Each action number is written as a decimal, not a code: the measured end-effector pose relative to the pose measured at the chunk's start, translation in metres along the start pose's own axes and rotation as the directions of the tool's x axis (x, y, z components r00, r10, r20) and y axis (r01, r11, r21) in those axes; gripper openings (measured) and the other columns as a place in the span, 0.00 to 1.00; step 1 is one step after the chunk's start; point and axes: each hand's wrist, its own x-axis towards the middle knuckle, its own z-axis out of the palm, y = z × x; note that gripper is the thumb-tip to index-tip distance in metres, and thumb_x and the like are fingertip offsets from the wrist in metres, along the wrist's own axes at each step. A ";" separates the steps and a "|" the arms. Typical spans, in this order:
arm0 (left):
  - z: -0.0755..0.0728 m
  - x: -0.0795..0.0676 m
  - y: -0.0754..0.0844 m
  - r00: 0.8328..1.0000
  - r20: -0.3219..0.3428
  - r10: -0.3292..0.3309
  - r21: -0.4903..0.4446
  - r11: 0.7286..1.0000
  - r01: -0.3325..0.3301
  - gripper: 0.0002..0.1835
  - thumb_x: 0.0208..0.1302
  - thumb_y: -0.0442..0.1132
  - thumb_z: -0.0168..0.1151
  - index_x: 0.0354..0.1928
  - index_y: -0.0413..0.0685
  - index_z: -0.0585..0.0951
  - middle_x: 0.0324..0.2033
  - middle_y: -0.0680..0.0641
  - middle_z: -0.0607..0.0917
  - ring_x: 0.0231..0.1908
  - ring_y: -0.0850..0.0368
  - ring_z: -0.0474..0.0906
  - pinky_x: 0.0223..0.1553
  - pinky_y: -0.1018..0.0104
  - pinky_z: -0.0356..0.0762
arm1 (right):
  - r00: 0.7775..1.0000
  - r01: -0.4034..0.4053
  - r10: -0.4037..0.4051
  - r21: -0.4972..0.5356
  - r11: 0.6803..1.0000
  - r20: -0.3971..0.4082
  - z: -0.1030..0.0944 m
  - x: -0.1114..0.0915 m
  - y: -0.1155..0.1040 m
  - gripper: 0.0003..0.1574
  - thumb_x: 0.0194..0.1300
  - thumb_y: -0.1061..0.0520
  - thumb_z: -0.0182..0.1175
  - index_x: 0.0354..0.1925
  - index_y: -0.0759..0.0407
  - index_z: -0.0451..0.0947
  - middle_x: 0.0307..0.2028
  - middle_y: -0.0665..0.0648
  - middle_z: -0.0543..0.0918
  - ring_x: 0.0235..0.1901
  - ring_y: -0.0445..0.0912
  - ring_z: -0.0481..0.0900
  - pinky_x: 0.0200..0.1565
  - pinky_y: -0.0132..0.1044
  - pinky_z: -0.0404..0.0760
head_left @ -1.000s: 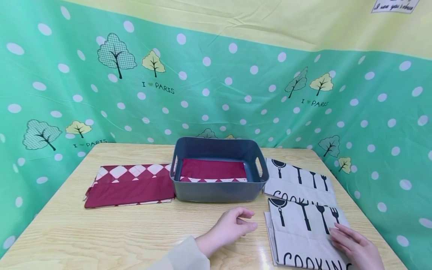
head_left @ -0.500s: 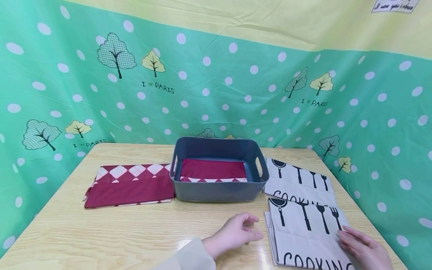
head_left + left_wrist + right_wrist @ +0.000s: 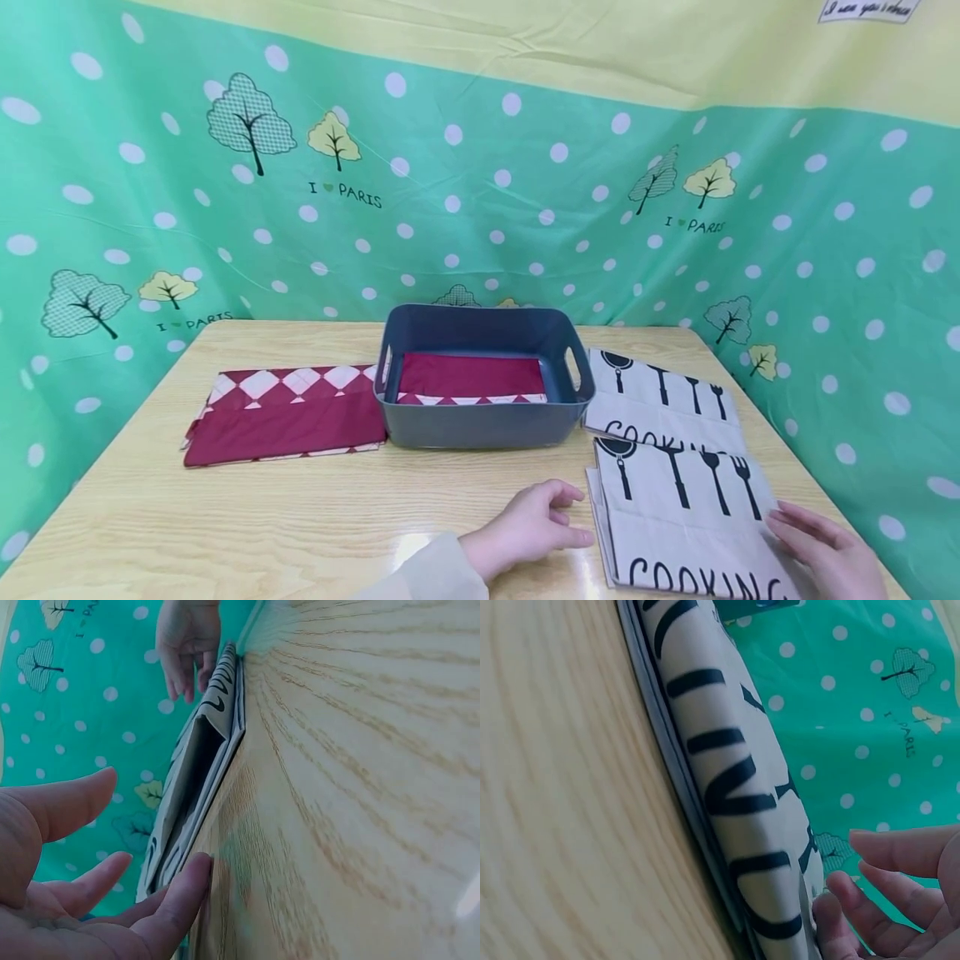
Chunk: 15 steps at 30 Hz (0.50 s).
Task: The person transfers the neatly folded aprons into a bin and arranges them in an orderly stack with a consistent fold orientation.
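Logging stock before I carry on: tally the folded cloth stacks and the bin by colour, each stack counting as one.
Maroon-and-white stacks: 2
Pale grey COOKING stacks: 2
Dark blue-grey bin: 1
Total: 5

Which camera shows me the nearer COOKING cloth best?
The head view: it shows most of the nearer COOKING cloth from above, with its black printed utensils. The left wrist view shows it edge-on, its fold gaping open; the right wrist view shows only part, side-on, with a few big letters.
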 end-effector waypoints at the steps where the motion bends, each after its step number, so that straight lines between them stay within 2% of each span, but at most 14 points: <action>1: 0.001 0.000 0.000 1.000 0.001 0.006 0.000 1.000 -0.006 0.23 0.52 0.36 0.75 0.51 0.45 0.81 0.52 0.41 0.82 0.42 0.55 0.80 0.37 0.68 0.80 | 1.000 -0.003 0.003 -0.009 1.000 -0.006 -0.001 0.000 0.000 0.56 0.56 0.39 0.72 0.73 0.61 0.61 0.40 0.53 0.89 0.33 0.41 0.83 0.50 0.56 0.77; 3: 0.002 0.001 0.000 1.000 0.000 0.014 0.013 1.000 -0.014 0.23 0.52 0.36 0.76 0.52 0.45 0.81 0.52 0.41 0.82 0.42 0.55 0.81 0.39 0.70 0.80 | 1.000 -0.011 0.010 -0.018 1.000 -0.016 -0.002 -0.001 0.000 0.57 0.56 0.39 0.72 0.73 0.61 0.60 0.41 0.55 0.89 0.36 0.46 0.83 0.54 0.60 0.74; 5: 0.004 0.002 0.000 1.000 0.003 0.015 0.019 1.000 -0.016 0.24 0.51 0.37 0.76 0.52 0.44 0.81 0.52 0.42 0.82 0.42 0.56 0.81 0.40 0.70 0.79 | 1.000 -0.017 0.016 -0.018 1.000 -0.024 -0.003 0.000 0.001 0.57 0.56 0.39 0.72 0.74 0.61 0.59 0.45 0.60 0.88 0.45 0.53 0.81 0.57 0.62 0.71; 9: 0.009 0.004 -0.001 1.000 -0.004 0.010 0.021 1.000 -0.010 0.25 0.51 0.37 0.76 0.53 0.44 0.81 0.51 0.43 0.83 0.41 0.57 0.81 0.41 0.70 0.79 | 0.998 -0.051 0.051 -0.003 0.999 -0.031 -0.004 0.008 0.008 0.59 0.55 0.40 0.73 0.75 0.59 0.57 0.59 0.68 0.78 0.62 0.64 0.66 0.59 0.66 0.68; 11: 0.012 0.005 0.000 1.000 -0.012 0.010 0.020 1.000 -0.010 0.25 0.51 0.36 0.76 0.53 0.44 0.81 0.50 0.43 0.83 0.41 0.57 0.81 0.42 0.70 0.79 | 0.997 -0.067 0.067 0.004 0.998 -0.030 -0.006 0.013 0.010 0.60 0.54 0.41 0.74 0.75 0.59 0.57 0.60 0.70 0.76 0.64 0.64 0.63 0.57 0.66 0.68; 15: 0.016 0.007 0.003 0.999 -0.030 0.014 0.015 1.000 -0.014 0.24 0.50 0.36 0.76 0.52 0.44 0.81 0.47 0.45 0.84 0.40 0.58 0.80 0.41 0.71 0.78 | 0.997 -0.075 0.075 -0.007 0.997 -0.023 -0.008 0.015 0.010 0.60 0.53 0.43 0.75 0.74 0.61 0.58 0.59 0.72 0.76 0.62 0.65 0.65 0.51 0.60 0.73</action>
